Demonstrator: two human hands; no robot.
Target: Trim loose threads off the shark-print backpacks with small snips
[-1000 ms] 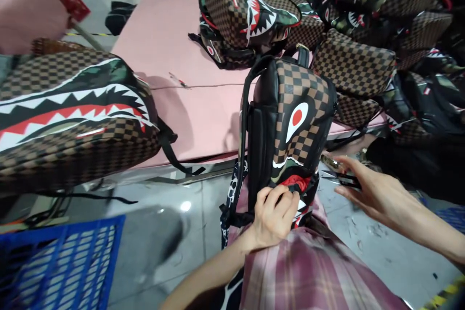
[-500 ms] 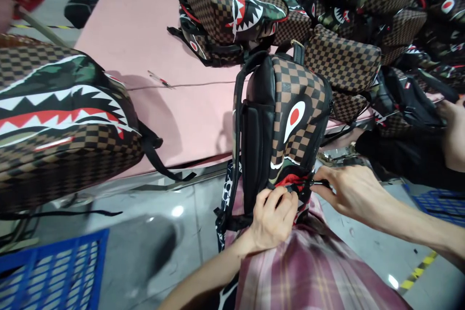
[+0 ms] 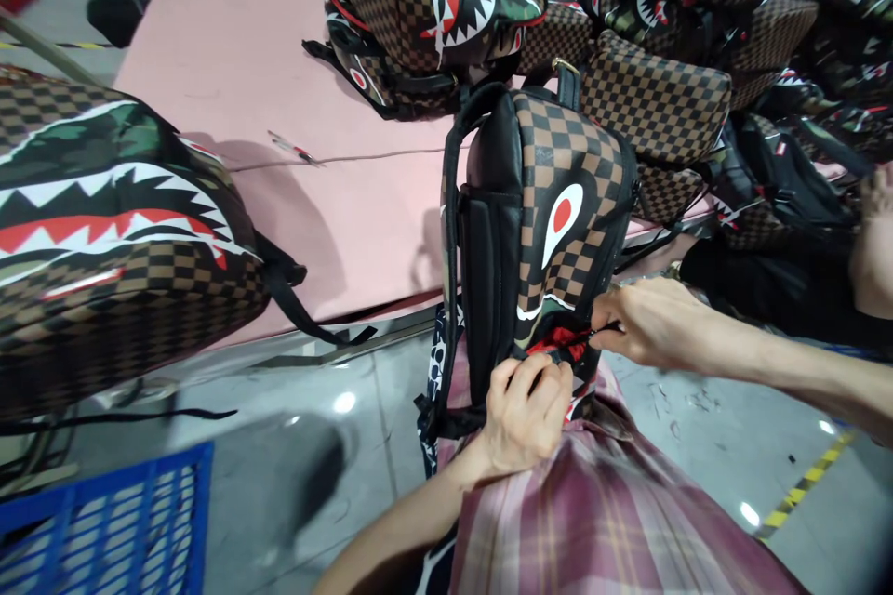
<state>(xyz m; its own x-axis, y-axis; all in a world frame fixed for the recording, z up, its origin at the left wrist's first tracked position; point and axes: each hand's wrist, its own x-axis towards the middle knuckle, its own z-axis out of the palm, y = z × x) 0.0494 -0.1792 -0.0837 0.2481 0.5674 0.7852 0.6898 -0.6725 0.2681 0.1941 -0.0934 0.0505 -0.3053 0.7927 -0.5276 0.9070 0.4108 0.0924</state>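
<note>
A brown checkered backpack with a shark-face print stands upright on my lap, its black back panel turned to the left. My left hand is closed, pinching the edge of its red-lined lower opening. My right hand is closed in a pinch on a small dark thing, perhaps a zipper pull, at the right end of that opening. I cannot make out exactly what it holds.
A pink table lies ahead with a small tool on it. A large shark-print backpack lies at the left. More such backpacks are piled at the back right. A blue crate sits lower left. Another person's arm shows at the right edge.
My right hand came in from the right, where it was open over small tools, and closed on the right end of the backpack's red opening. My left hand kept its pinch.
</note>
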